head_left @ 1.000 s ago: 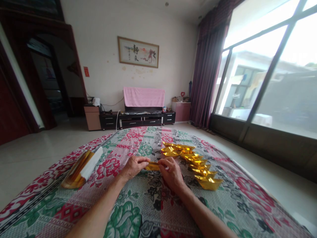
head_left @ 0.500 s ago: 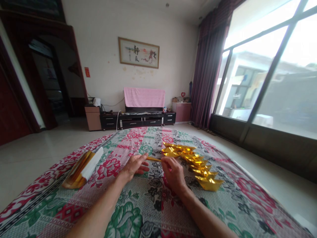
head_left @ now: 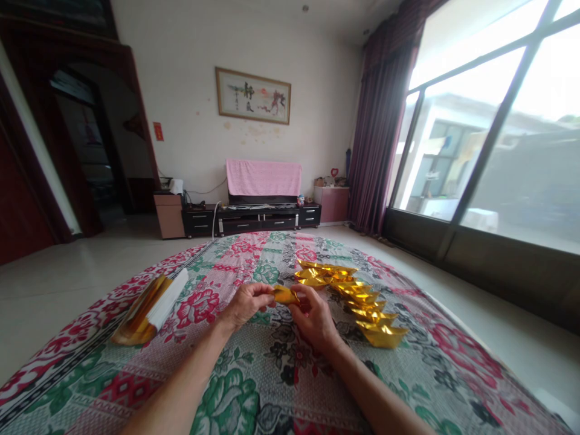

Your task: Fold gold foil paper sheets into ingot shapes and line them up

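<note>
A small folded piece of gold foil paper [head_left: 285,295] is held between my two hands, above the flowered cloth. My left hand [head_left: 248,305] pinches its left end between thumb and fingers. At the other end, my right hand [head_left: 312,311] has its fingers closed around the paper. Just right of that hand, several folded gold paper ingots [head_left: 381,332] stand in a slanting row running away from me. On the left lies a stack of gold and white paper sheets [head_left: 151,311], bent along its length.
The round table wears a flowered tablecloth [head_left: 226,396]. Beyond it stands a low black cabinet [head_left: 244,225], with a pink cloth [head_left: 264,177] draped over something on top. A large window [head_left: 512,121] and a purple curtain [head_left: 376,133] are at the right.
My left fingers have closed from a spread pose into a pinch on the paper. The gold paper has turned from a thin edge to show a broader face.
</note>
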A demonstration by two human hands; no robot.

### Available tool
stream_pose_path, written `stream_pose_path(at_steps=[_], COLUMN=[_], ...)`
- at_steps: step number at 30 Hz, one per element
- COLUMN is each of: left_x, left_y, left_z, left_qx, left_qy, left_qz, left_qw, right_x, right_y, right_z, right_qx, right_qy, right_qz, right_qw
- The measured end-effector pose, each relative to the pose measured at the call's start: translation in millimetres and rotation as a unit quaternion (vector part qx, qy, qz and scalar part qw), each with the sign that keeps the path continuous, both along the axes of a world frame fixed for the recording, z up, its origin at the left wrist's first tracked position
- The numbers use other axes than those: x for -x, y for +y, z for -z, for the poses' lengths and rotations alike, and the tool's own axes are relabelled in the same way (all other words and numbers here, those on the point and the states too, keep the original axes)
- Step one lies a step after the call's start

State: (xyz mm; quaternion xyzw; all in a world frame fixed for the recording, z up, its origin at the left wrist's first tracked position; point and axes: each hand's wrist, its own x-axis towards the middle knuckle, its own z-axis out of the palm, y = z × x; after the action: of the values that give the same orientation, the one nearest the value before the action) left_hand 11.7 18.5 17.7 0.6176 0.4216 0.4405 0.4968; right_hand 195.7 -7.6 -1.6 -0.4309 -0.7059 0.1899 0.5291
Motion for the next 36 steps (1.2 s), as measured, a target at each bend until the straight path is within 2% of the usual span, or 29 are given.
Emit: stream_pose_path(at_steps=[8,11,17,20,25,30,34,36], left_x=[-2,-1,5,7,8,9,5,2], left_y=[2,1,-5,-6,0,9,11,9], left_z=[0.3,0.4,-3.9,-5.5,0.6,13.4,16.4,15.2], left_qx=[-0.053,-0.07,-0.007,0.002,-0.06,-0.104,-0.221,-0.25], left_qy=[0.024,0.047,0.042,0.033,0.15,0.214,0.261,0.298], left_qz=[-0.012,-0.001,0.052,0.029,0.011,0.007,0.01,0.009], left_qw=[0.998,0.996,0.998,0.999,0.987,0.971,0.94,0.921], right_x=[-1,-3,-7,-8,-7,-5,-4,-4], right_y=[8,12,7,-1,-3,-1,-2,-1], right_z=[4.9,6.5,-1.7,-9.5,-11.1,-8.3,-7.5,-5.6], right_qx=[0.053,0.052,0.024,0.007,0.008,0.01,-0.004,-0.018], right_qy=[0.098,0.123,0.07,0.017,-0.02,-0.077,-0.144,-0.168], right_qz=[-0.06,-0.055,-0.017,-0.03,-0.018,0.009,0.025,0.035], right_qw=[0.992,0.99,0.997,0.999,1.0,0.997,0.989,0.985])
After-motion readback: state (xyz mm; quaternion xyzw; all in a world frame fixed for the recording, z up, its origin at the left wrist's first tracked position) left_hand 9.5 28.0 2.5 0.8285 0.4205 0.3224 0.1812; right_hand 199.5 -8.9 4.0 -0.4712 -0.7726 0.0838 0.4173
